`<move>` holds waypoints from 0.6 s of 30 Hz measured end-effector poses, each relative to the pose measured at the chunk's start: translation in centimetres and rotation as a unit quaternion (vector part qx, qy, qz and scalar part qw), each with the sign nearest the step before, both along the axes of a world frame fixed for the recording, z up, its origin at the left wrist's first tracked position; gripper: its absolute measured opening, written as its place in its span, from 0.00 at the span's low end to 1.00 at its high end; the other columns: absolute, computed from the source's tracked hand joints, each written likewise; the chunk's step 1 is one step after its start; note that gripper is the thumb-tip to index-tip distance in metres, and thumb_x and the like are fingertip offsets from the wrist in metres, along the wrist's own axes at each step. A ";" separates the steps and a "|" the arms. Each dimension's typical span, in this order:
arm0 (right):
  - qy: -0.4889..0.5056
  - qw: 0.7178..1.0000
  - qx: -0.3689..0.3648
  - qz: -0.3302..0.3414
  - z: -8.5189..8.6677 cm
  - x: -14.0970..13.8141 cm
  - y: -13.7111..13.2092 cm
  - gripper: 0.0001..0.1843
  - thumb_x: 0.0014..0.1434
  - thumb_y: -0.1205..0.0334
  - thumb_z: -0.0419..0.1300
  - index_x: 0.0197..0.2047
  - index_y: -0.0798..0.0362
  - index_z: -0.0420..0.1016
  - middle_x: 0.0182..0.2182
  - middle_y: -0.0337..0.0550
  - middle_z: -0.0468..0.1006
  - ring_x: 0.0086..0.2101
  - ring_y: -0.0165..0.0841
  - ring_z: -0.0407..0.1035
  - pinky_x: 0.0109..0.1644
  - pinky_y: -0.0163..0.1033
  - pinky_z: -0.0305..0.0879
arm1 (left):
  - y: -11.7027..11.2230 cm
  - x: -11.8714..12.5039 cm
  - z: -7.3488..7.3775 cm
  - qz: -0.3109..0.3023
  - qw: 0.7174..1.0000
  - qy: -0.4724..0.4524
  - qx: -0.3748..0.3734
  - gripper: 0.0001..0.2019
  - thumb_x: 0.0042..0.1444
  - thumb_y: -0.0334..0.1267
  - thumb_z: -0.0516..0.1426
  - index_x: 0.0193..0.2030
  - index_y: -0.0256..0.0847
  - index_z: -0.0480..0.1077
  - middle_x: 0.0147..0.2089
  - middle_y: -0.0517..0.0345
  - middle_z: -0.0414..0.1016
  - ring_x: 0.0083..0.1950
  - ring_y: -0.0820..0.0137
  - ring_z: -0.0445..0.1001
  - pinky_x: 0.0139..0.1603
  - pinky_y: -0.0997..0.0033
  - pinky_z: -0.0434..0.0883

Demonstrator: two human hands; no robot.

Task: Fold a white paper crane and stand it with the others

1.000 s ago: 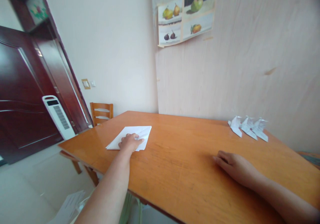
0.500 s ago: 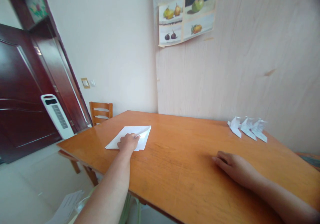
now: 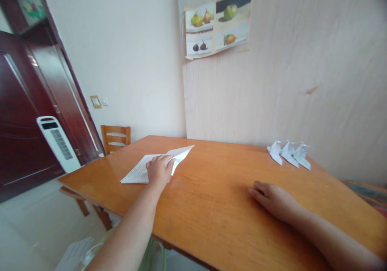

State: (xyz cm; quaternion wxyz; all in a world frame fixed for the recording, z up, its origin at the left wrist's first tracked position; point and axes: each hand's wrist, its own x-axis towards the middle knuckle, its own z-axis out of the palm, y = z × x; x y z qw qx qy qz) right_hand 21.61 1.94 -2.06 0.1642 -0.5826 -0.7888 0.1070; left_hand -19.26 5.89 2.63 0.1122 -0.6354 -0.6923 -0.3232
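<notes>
My left hand (image 3: 160, 169) pinches a white sheet of paper (image 3: 182, 153) between thumb and fingers, its right corner lifted and bent. Under and left of that hand lies a stack of paper (image 3: 135, 174) with printed lines on the top sheet. My right hand (image 3: 270, 196) rests loosely curled on the wooden table, with nothing seen in it. Three folded paper birds (image 3: 288, 154) stand in a row at the far right, beyond my right hand.
The wooden table (image 3: 211, 198) reaches the wall, where fruit pictures (image 3: 217, 25) hang. A wooden chair (image 3: 115, 138) stands behind its left end. A white tower appliance (image 3: 59, 144) is by the dark door. More papers (image 3: 74, 255) lie below the near left edge.
My left hand has drawn the sheet to the right off the stack, baring printed text beneath. The right hand stays curled on the table. The view has turned slightly right.
</notes>
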 end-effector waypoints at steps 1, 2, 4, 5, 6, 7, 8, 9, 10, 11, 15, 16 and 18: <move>-0.003 1.000 0.001 0.002 0.0 0.0 0.0 0.18 0.68 0.48 0.49 0.31 0.49 0.67 0.30 0.43 0.77 0.32 0.37 0.71 0.35 0.39 0.56 | -0.1 0.9 0.2 -0.029 1.000 0.004 -0.001 0.17 0.67 0.46 0.51 0.52 0.49 0.78 0.58 0.54 0.78 0.61 0.55 0.70 0.63 0.53 0.59; -0.005 1.000 0.001 0.005 0.0 0.0 0.0 0.18 0.68 0.48 0.49 0.31 0.49 0.67 0.30 0.43 0.77 0.32 0.37 0.71 0.35 0.39 0.56 | -0.3 1.9 0.3 -0.058 0.998 0.007 -0.004 0.16 0.67 0.45 0.51 0.52 0.49 0.79 0.57 0.54 0.79 0.61 0.56 0.71 0.63 0.54 0.60; -0.009 1.000 0.000 0.008 0.0 0.0 0.0 0.18 0.69 0.49 0.48 0.32 0.49 0.67 0.31 0.44 0.78 0.32 0.37 0.71 0.35 0.39 0.55 | -0.6 3.9 0.6 -0.118 0.993 0.011 -0.018 0.15 0.66 0.45 0.53 0.50 0.49 0.79 0.54 0.55 0.81 0.58 0.58 0.73 0.60 0.58 0.63; -0.010 1.000 -0.001 0.009 0.0 0.0 0.0 0.18 0.68 0.49 0.48 0.31 0.49 0.67 0.31 0.44 0.78 0.32 0.37 0.71 0.35 0.39 0.55 | -0.8 5.0 0.7 -0.147 0.989 0.013 -0.029 0.15 0.66 0.44 0.53 0.50 0.49 0.80 0.52 0.55 0.82 0.55 0.59 0.75 0.58 0.60 0.65; -0.010 1.000 -0.003 0.010 0.1 0.0 0.0 0.18 0.68 0.49 0.48 0.31 0.49 0.67 0.31 0.44 0.78 0.32 0.37 0.71 0.35 0.39 0.55 | -1.1 6.1 0.7 -0.178 0.983 0.016 -0.040 0.15 0.66 0.45 0.53 0.49 0.49 0.80 0.51 0.55 0.82 0.54 0.60 0.76 0.56 0.62 0.67; -0.008 1.000 -0.004 0.010 0.1 -0.1 0.0 0.18 0.68 0.49 0.48 0.31 0.49 0.66 0.31 0.43 0.78 0.32 0.37 0.71 0.34 0.39 0.55 | -1.4 7.3 0.6 -0.205 0.977 0.018 -0.050 0.15 0.65 0.45 0.54 0.48 0.49 0.81 0.51 0.55 0.82 0.53 0.61 0.77 0.55 0.63 0.68; -0.007 1.000 -0.005 0.008 0.3 -0.1 0.0 0.17 0.68 0.50 0.49 0.31 0.49 0.66 0.31 0.44 0.78 0.32 0.37 0.71 0.34 0.38 0.55 | -1.7 8.5 0.4 -0.230 0.971 0.019 -0.060 0.15 0.65 0.45 0.54 0.48 0.49 0.81 0.51 0.55 0.82 0.52 0.61 0.77 0.53 0.63 0.69; -0.007 1.000 -0.005 0.002 0.4 -0.1 0.0 0.17 0.68 0.51 0.49 0.31 0.50 0.67 0.31 0.44 0.78 0.32 0.37 0.71 0.34 0.38 0.55 | -2.1 9.6 0.2 -0.252 0.965 0.020 -0.069 0.14 0.64 0.46 0.55 0.47 0.49 0.81 0.50 0.55 0.83 0.52 0.61 0.78 0.52 0.64 0.70; -0.010 1.000 -0.005 -0.010 0.6 0.0 -0.1 0.16 0.68 0.52 0.49 0.31 0.50 0.67 0.31 0.44 0.79 0.32 0.37 0.72 0.34 0.38 0.54 | -2.5 10.8 -0.1 -0.272 0.959 0.020 -0.078 0.14 0.64 0.47 0.55 0.47 0.49 0.81 0.48 0.55 0.83 0.51 0.61 0.78 0.51 0.64 0.70; -0.016 1.000 -0.004 -0.027 0.8 0.0 -0.1 0.16 0.67 0.53 0.49 0.31 0.50 0.67 0.31 0.45 0.79 0.33 0.37 0.72 0.33 0.38 0.54 | -2.9 11.9 -0.5 -0.287 0.954 0.020 -0.086 0.14 0.63 0.47 0.56 0.46 0.49 0.82 0.47 0.54 0.83 0.51 0.61 0.78 0.51 0.64 0.71; -0.063 0.991 -0.004 -0.122 1.6 0.9 -0.1 0.13 0.66 0.57 0.49 0.31 0.50 0.68 0.34 0.49 0.80 0.34 0.39 0.73 0.31 0.38 0.50 | -4.3 15.1 -1.2 -0.318 0.941 0.019 -0.112 0.13 0.59 0.49 0.59 0.45 0.50 0.82 0.46 0.53 0.84 0.48 0.59 0.79 0.48 0.63 0.71; -0.074 0.987 -0.003 -0.143 1.8 1.2 0.0 0.13 0.66 0.58 0.49 0.31 0.50 0.68 0.34 0.49 0.81 0.34 0.40 0.73 0.31 0.38 0.50 | -4.3 15.4 -1.1 -0.320 0.940 0.015 -0.120 0.13 0.57 0.51 0.60 0.44 0.50 0.82 0.45 0.53 0.84 0.47 0.58 0.79 0.46 0.63 0.71; -0.085 0.981 0.002 -0.177 2.1 1.7 0.0 0.13 0.66 0.59 0.48 0.32 0.50 0.67 0.35 0.50 0.81 0.34 0.40 0.73 0.30 0.38 0.49 | -3.5 15.6 -0.2 -0.312 0.940 -0.011 -0.141 0.14 0.55 0.53 0.61 0.42 0.50 0.82 0.43 0.55 0.84 0.45 0.59 0.79 0.40 0.66 0.70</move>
